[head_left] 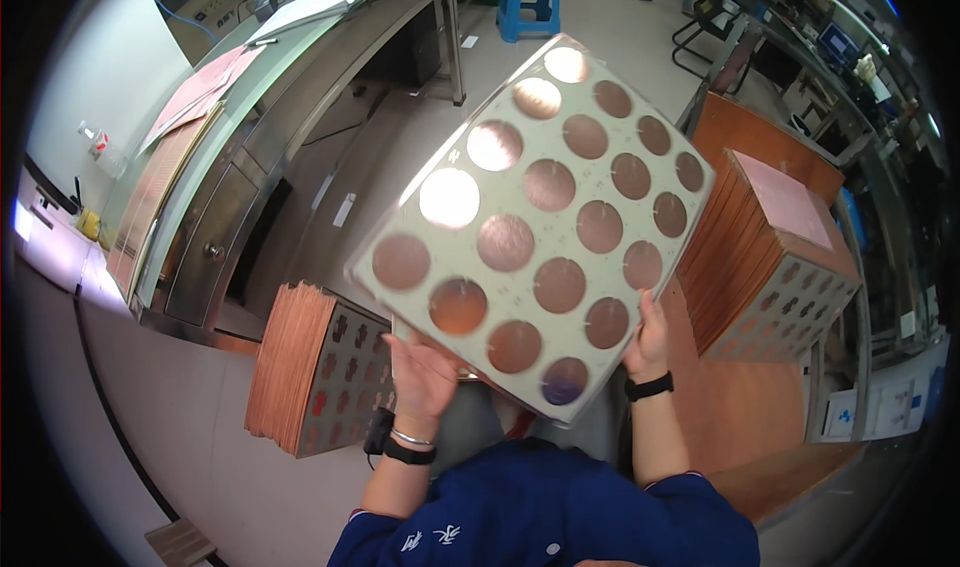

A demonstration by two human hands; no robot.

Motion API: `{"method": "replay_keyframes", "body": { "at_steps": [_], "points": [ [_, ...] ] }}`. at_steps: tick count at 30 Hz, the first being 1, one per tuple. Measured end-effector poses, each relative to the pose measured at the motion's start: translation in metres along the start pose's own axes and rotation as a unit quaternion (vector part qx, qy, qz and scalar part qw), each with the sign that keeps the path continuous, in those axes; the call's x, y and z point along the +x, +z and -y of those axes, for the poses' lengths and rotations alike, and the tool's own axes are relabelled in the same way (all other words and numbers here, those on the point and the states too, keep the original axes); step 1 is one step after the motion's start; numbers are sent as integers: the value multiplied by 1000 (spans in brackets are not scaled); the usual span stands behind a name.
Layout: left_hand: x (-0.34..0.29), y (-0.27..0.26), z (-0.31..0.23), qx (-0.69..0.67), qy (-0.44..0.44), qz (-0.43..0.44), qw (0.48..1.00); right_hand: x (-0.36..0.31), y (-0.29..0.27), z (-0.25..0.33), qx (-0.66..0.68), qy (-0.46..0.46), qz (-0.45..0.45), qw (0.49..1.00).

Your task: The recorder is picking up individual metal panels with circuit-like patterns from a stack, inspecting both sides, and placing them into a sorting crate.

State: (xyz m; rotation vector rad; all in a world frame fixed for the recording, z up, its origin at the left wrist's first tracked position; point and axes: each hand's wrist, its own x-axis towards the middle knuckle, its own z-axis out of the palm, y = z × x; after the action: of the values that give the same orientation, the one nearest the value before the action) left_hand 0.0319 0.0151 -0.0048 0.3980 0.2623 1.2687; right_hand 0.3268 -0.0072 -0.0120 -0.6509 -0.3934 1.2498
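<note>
A large pale rectangular panel (560, 229) with rows of round copper-coloured discs is held up in front of me, tilted. Light glares off several discs along its far left side. My right hand (648, 339) grips the panel's right edge, with the thumb on the upper face and the other fingers mostly hidden behind it. At the near left edge my left hand (426, 375) supports the panel from below, palm turned up, its fingertips partly hidden under it. Both wrists wear black bands.
On the floor to the left stands a stack of similar panels (290, 372). Another stack (745, 257), topped by a pink sheet (785, 199), sits on a brown wooden platform (740, 407) at right. A metal-framed desk (225, 207) runs along the left. Far off is a blue stool (528, 2).
</note>
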Motion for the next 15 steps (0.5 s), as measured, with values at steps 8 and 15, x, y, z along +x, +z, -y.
{"method": "replay_keyframes", "body": {
  "at_steps": [8, 15],
  "points": [
    [7, -15, 4, 87, 3, -76, 993, -9, -34, 16, -76, 8, 27, 997],
    [-2, -46, -34, 183, 80, -133, 971, -13, -42, 91, -46, -173, -75, 981]
  ]
}}
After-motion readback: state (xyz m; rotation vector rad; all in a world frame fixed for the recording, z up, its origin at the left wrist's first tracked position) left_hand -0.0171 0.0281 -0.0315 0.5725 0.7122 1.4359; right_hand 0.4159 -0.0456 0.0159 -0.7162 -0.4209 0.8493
